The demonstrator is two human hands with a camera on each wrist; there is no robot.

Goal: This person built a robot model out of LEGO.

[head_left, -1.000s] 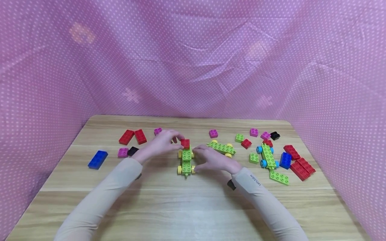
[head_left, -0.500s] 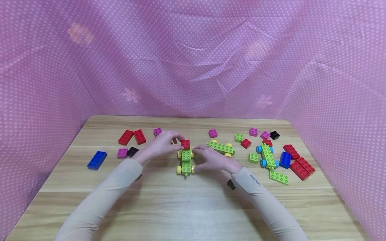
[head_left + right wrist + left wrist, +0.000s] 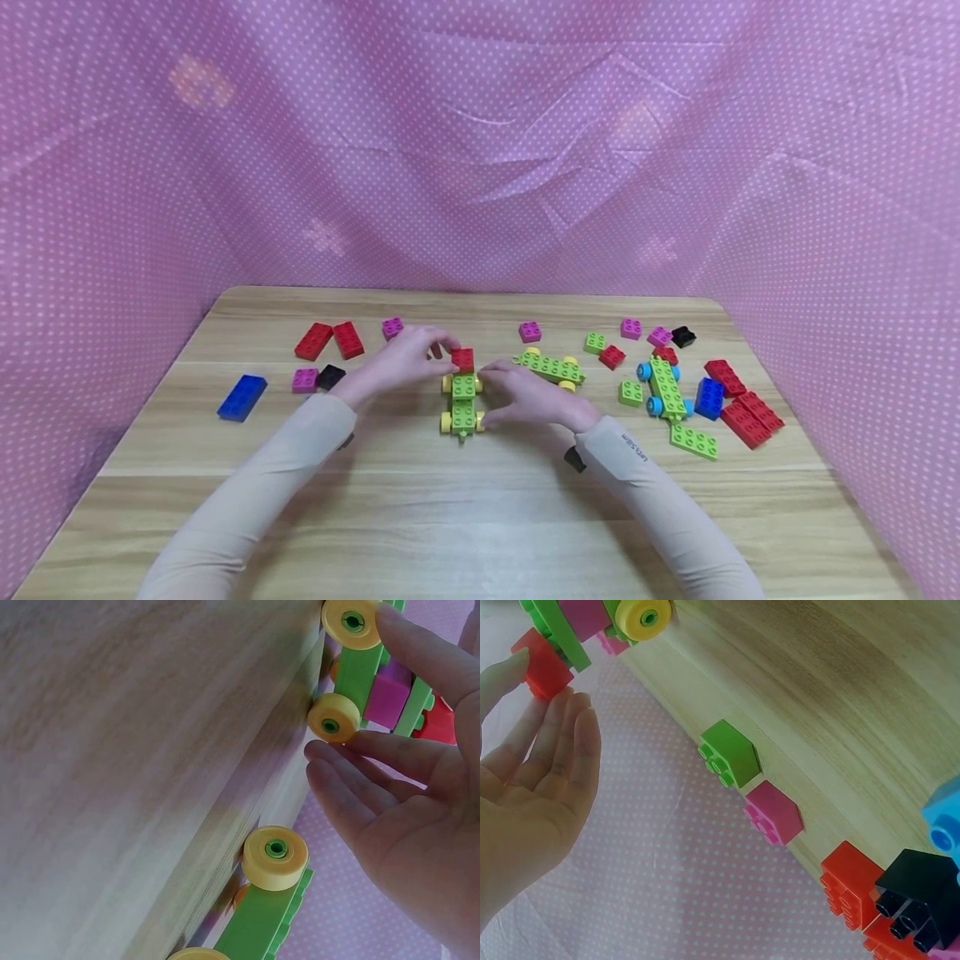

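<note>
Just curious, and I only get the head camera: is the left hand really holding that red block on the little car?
Observer: Yes. The left wrist view shows the left hand pinching the red block between thumb and fingertips, at the end of the car.
Operator: Is anything tucked inside the car?
Observer: The right wrist view shows a pink block sandwiched between two green plates.
Operator: And the right hand?
Observer: The right hand lays straight fingers along the car's side, by its yellow wheels.
</note>
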